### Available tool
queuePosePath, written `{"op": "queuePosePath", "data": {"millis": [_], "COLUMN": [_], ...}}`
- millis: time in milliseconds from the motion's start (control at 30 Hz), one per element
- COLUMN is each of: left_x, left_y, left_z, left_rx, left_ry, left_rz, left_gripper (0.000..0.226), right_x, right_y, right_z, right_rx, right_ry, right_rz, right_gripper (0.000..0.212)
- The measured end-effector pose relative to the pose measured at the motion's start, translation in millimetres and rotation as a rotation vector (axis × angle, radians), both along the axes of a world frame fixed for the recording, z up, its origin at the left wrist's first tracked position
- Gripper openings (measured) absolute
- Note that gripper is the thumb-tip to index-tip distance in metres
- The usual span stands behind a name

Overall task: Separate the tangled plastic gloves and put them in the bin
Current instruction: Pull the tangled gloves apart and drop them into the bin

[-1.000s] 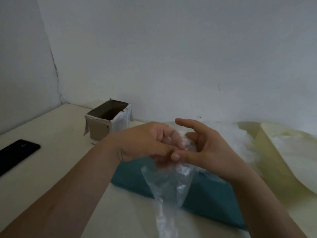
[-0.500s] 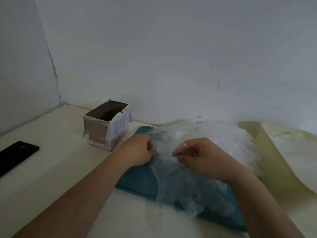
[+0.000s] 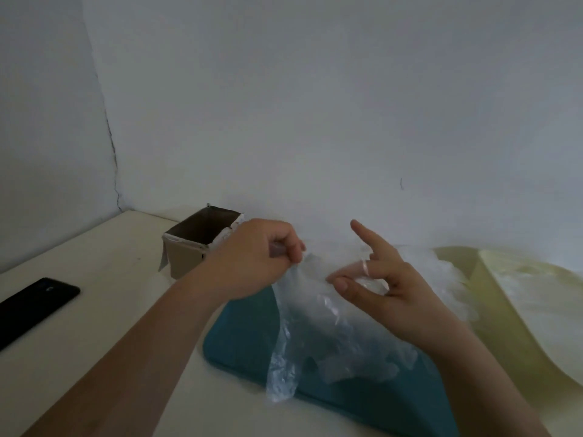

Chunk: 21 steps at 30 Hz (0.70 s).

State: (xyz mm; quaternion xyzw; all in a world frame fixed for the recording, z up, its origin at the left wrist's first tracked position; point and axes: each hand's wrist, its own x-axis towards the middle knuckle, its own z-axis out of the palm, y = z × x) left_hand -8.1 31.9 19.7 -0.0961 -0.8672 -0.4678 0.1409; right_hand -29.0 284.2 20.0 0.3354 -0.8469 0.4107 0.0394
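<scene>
A clear plastic glove [image 3: 318,329] hangs between my two hands above a teal mat [image 3: 239,339]. My left hand [image 3: 258,257] grips its top edge with curled fingers. My right hand [image 3: 375,275] pinches the other edge between thumb and a middle finger, with the index finger pointing up. Behind the hands lies a heap of tangled clear gloves [image 3: 441,272]. The bin, a small open cardboard box [image 3: 195,241], stands to the left, just behind my left hand.
A black phone [image 3: 34,304] lies on the cream table [image 3: 94,279] at the far left. A pale yellow plastic sheet [image 3: 517,294] spreads over the right side. A white wall runs close behind the box and the heap.
Both hands have risen and drawn apart, stretching the glove open between them. My right index finger has straightened upward.
</scene>
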Motion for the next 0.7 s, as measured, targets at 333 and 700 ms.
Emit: {"op": "queuePosePath", "data": {"millis": [333, 700], "left_x": [11, -12], "left_y": [8, 8], "left_z": [11, -7], "left_rx": [0.204, 0.887], "left_ry": [0.196, -0.4], "left_rz": [-0.368, -0.168], "left_gripper": [0.03, 0.062], "right_x": [-5, -10], "right_y": [7, 4], "right_z": [-7, -13], "right_rx": [-0.409, -0.422], "right_ry": [-0.534, -0.142], "right_rz": [0.277, 0.131], "right_gripper": [0.023, 0.012]}}
